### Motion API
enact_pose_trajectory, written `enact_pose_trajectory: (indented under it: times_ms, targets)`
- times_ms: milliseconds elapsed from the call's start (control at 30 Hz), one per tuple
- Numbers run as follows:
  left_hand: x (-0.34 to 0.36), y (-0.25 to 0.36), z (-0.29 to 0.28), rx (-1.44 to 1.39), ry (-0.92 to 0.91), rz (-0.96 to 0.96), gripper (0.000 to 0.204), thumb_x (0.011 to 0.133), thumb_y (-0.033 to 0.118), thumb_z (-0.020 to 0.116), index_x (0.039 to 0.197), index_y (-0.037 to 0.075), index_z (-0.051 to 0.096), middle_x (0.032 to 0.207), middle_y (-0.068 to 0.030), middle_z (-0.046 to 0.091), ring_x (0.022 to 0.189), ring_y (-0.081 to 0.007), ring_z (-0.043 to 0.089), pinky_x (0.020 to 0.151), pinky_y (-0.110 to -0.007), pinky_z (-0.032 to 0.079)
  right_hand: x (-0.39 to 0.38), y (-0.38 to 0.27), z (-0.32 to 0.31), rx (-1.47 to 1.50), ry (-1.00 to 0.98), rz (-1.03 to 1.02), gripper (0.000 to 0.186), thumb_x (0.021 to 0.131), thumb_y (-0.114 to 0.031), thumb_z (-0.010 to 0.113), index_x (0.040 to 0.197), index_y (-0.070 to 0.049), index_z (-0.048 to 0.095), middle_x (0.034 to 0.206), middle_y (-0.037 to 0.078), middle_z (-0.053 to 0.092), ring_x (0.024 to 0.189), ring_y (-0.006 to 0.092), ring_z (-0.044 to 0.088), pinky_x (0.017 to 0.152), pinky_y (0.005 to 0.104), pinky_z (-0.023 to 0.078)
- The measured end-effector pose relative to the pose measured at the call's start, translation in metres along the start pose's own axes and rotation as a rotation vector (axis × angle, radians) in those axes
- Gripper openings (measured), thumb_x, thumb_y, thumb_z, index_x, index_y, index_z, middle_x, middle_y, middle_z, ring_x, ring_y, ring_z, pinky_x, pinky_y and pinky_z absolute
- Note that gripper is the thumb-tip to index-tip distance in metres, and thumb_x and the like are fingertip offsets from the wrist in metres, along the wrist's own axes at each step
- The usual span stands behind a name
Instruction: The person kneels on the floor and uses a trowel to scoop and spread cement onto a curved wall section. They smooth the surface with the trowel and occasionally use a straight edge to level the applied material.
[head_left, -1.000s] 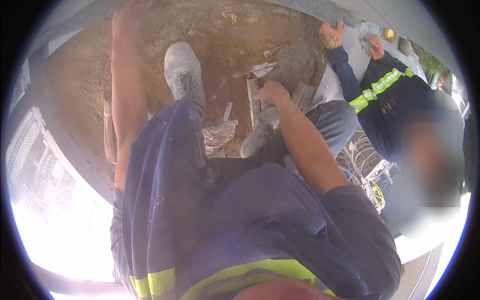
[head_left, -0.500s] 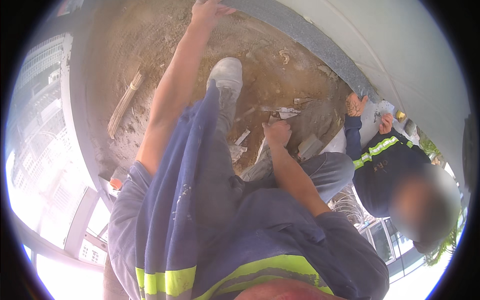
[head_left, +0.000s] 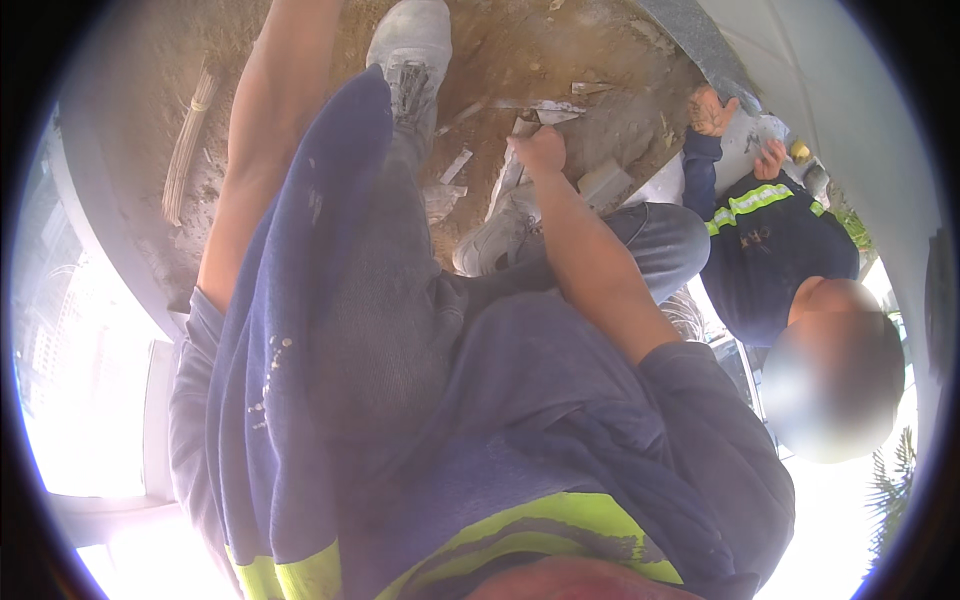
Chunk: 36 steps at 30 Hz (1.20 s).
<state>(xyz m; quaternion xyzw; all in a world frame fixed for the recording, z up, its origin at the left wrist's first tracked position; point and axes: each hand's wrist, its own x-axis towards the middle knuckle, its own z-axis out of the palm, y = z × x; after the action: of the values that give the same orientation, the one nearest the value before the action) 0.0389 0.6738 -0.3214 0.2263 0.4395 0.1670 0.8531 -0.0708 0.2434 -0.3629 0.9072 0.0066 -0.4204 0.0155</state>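
Note:
My left forearm (head_left: 260, 150) reaches up past the top edge; my left hand is out of view. My right hand (head_left: 540, 148) is closed around the upper part of a pale flat strip (head_left: 504, 188) that slants down toward my bent leg's grey shoe (head_left: 485, 245). Pale scraps (head_left: 455, 165) and a broken block (head_left: 603, 185) lie beside it on brown dirt (head_left: 545, 55). My other grey shoe (head_left: 408, 45) rests on the dirt between my arms.
A bundle of thin sticks (head_left: 188, 140) lies at left. A co-worker (head_left: 765, 250) at right has one hand (head_left: 712, 115) by the grey wall edge (head_left: 705, 55) and the other hand (head_left: 770, 158) lower. A pale panel (head_left: 860, 120) curves overhead; cables hang behind my knee.
The view has shifted, taking my left hand out at the top. My right hand, looser a second ago, is now closed on the pale strip. The co-worker's head has moved.

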Motion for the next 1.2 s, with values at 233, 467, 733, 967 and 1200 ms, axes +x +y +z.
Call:
enact_pose_trajectory:
  times_ms: [233, 467, 733, 967, 1200]
  targets:
    - [-0.020, -0.024, -0.040, -0.114, 0.093, -0.059, 0.085, 0.097, 0.007, 0.070, 0.162, 0.001, 0.015, 0.097, -0.0241, 0.064, 0.085, -0.0363, 0.070, 0.080, -0.057, 0.062, -0.003, -0.013, 0.005, -0.063, 0.017, -0.006, 0.057, 0.077, -0.043, 0.088, 0.105, 0.004, 0.072, 0.112, 0.027, 0.071, 0.110, 0.0418, 0.069, 0.096, 0.0481, 0.055]
    - [-0.036, -0.038, -0.049, -0.159, 0.127, -0.116, 0.083, 0.098, 0.008, 0.069, 0.161, 0.000, 0.015, 0.096, -0.0239, 0.064, 0.084, -0.0363, 0.070, 0.079, -0.057, 0.062, 0.003, -0.009, -0.002, -0.063, 0.005, -0.074, 0.077, 0.079, -0.045, 0.087, 0.129, 0.008, 0.063, 0.131, 0.029, 0.065, 0.127, 0.0401, 0.062, 0.107, 0.0483, 0.048]
    - [-0.033, -0.038, -0.055, -0.150, 0.092, -0.094, 0.081, 0.098, 0.009, 0.068, 0.160, -0.002, 0.016, 0.094, -0.0237, 0.064, 0.082, -0.0364, 0.070, 0.078, -0.056, 0.062, 0.034, -0.002, -0.013, -0.331, -0.474, -0.158, 0.085, 0.083, -0.043, 0.084, 0.146, 0.004, 0.052, 0.151, 0.027, 0.050, 0.142, 0.0395, 0.048, 0.114, 0.0474, 0.043]
    - [-0.010, -0.014, -0.052, -0.055, 0.046, -0.065, 0.080, 0.099, 0.009, 0.067, 0.159, -0.003, 0.016, 0.093, -0.0235, 0.064, 0.081, -0.0364, 0.070, 0.077, -0.056, 0.062, -0.024, 0.060, -0.018, -0.138, 0.015, -0.429, 0.085, 0.084, -0.035, 0.083, 0.152, -0.003, 0.043, 0.137, 0.029, 0.058, 0.131, 0.0391, 0.058, 0.108, 0.0468, 0.048]
    - [0.016, 0.008, -0.028, 0.062, -0.050, -0.036, 0.078, 0.099, 0.010, 0.066, 0.158, -0.004, 0.017, 0.092, -0.0233, 0.064, 0.080, -0.0365, 0.070, 0.077, -0.055, 0.063, -0.051, 0.047, -0.026, 0.031, -0.021, -0.007, 0.082, 0.087, -0.029, 0.078, 0.156, -0.010, 0.037, 0.143, 0.031, 0.051, 0.133, 0.0432, 0.054, 0.107, 0.0500, 0.047]
